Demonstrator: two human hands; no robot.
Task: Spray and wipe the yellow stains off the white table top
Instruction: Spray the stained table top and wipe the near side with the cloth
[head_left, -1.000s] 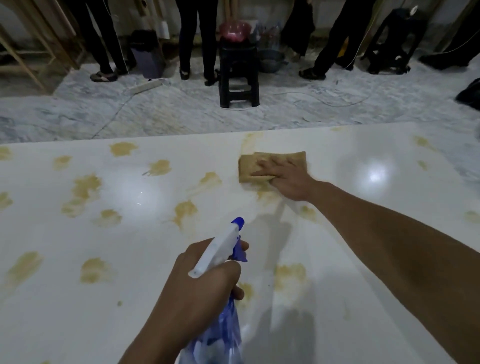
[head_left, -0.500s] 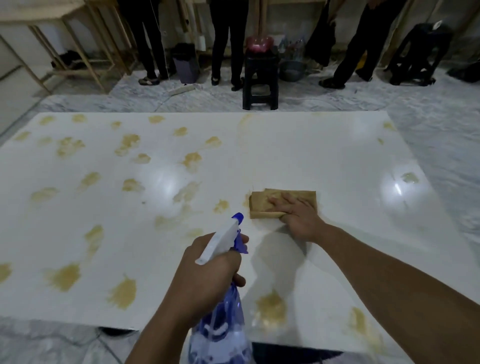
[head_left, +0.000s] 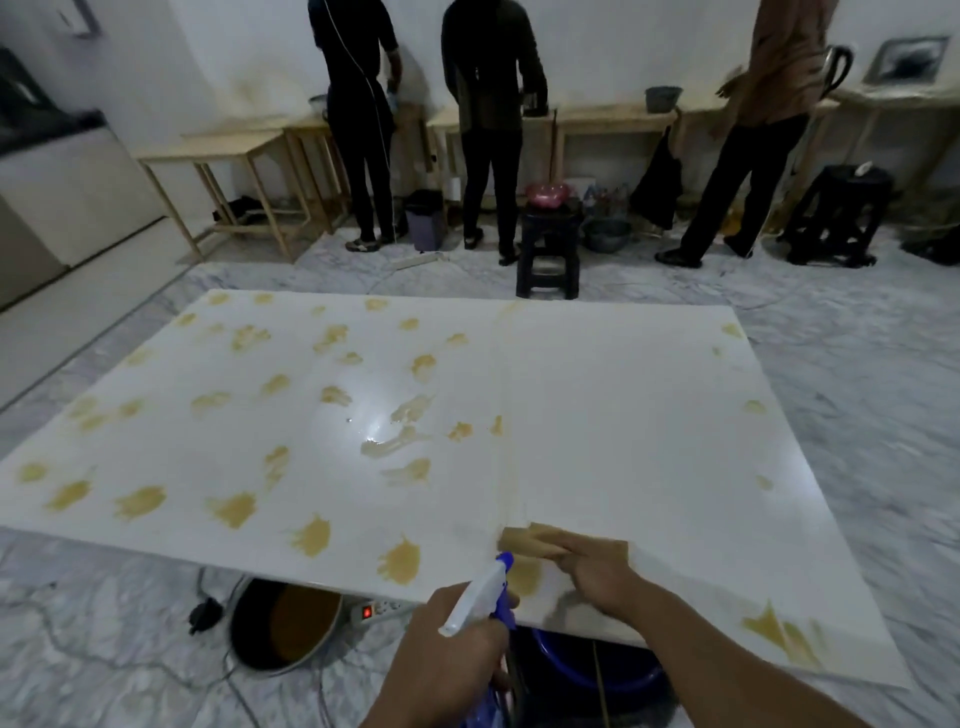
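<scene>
The white table top (head_left: 623, 415) is dotted with several yellow stains (head_left: 231, 509), mostly across its left half; its right half shows only a few. My right hand (head_left: 602, 577) presses a tan cloth (head_left: 524, 540) flat on the table near the front edge. A smeared yellow streak runs from the cloth toward the far edge. My left hand (head_left: 447, 654) grips a blue spray bottle with a white trigger head (head_left: 475, 597), held just in front of the table's near edge, nozzle pointing toward the table.
Under the near edge sit a round dark pot (head_left: 283, 626), a power strip with a red light (head_left: 379, 610) and a blue basin (head_left: 597, 670). A black stool (head_left: 548, 249) stands beyond the far edge. Three people (head_left: 493, 119) stand at wooden benches along the wall.
My right hand has dragged the cloth from mid-table back toward the near edge, leaving a streak. The view has pulled back and up; the bottle stays in my left hand.
</scene>
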